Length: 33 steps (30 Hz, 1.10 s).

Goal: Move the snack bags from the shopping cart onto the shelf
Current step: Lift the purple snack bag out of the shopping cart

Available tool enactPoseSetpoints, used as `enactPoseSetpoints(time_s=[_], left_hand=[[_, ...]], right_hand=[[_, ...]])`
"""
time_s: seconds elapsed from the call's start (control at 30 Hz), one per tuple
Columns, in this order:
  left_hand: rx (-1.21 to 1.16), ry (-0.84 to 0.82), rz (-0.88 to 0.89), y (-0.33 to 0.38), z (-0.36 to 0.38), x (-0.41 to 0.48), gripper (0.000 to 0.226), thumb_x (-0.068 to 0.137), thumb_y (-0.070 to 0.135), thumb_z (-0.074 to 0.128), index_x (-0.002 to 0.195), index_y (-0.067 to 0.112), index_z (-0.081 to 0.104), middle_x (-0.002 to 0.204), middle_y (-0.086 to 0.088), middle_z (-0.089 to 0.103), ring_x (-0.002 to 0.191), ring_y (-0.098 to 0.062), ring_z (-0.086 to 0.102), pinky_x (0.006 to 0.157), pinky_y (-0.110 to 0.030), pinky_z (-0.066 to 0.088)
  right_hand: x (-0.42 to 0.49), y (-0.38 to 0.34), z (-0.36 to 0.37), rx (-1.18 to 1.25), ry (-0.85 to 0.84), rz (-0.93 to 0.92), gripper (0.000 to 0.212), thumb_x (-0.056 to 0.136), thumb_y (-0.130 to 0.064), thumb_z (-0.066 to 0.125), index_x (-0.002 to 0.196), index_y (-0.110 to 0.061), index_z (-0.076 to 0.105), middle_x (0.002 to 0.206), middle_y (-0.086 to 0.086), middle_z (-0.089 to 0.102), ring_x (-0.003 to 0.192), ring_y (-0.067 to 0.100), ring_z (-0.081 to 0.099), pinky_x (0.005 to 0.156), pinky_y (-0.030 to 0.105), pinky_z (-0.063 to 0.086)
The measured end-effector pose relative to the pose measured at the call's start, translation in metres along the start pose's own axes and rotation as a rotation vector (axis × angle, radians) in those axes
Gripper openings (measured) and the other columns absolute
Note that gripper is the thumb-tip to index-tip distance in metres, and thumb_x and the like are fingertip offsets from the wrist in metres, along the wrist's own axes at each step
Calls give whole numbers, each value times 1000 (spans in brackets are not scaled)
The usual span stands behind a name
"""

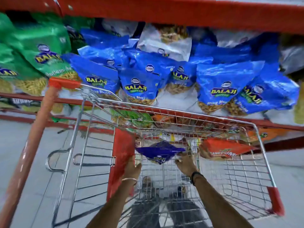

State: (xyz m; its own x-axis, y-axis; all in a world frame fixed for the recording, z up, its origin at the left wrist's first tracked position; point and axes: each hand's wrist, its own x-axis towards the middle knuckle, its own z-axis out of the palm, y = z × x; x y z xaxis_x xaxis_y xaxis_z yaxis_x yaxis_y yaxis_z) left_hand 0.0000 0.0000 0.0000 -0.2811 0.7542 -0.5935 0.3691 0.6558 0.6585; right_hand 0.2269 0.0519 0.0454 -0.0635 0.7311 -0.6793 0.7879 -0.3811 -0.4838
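Both hands inside shopping cart [256, 129] | blue Balaji snack bag [160, 151] low in cart, below shelf [181, 14] | right hand [185, 163] pinching bag edge | left hand [132, 168] open, beside bag, apparently untouching | risk: one-sided pinch slipping, bag snagging cart wire.

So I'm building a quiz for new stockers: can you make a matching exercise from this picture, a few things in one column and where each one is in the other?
Things:
1. dark blue bag
2. orange bag
3. green bags
4. black wristband

Places:
A. on the shelf, left part
B. on the right arm
C. between both hands, inside the cart
D. in the cart, right of the hands

Pairs: 1-C, 2-D, 3-A, 4-B
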Motion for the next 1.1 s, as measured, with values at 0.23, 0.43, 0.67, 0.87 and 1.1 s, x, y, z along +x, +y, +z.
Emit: enactPoseSetpoints(time_s=[0.23,0.43,0.67,0.87,1.1], left_hand=[[-171,5,-81,4,19,31,14,76,-12,56,89,-9,58,80,-38,59,72,-9,53,69,-20,44],[-102,125,-54,3,23,38,11,76,-8,57,66,-11,62,61,-30,64,66,-21,57,63,-35,34],[-119,185,127,41,6,16,15,81,1,60,79,-11,67,78,-33,69,75,-15,52,56,-12,39],[-416,163,52,97,-26,-21,14,84,-4,52,82,-1,65,52,15,67,67,-3,62,77,-33,54],[-483,257,318,176,-68,-86,28,84,13,55,59,26,55,63,-7,57,68,-26,60,70,-43,53]], right_hand=[[34,3,24,425,91,-80,33,82,8,49,97,-19,60,100,12,66,99,35,59,90,48,48],[49,15,38,437,272,-61,33,75,15,43,90,-4,66,83,19,69,79,37,63,70,50,54],[34,-5,12,425,415,-95,25,83,5,51,98,-8,67,95,13,70,82,25,63,78,38,53],[-22,-34,-24,455,601,-330,20,82,1,58,93,-10,70,91,9,74,76,21,66,68,29,49],[-99,-81,-83,663,781,-484,12,79,-12,63,73,-21,67,77,4,69,61,-5,60,59,9,45]])
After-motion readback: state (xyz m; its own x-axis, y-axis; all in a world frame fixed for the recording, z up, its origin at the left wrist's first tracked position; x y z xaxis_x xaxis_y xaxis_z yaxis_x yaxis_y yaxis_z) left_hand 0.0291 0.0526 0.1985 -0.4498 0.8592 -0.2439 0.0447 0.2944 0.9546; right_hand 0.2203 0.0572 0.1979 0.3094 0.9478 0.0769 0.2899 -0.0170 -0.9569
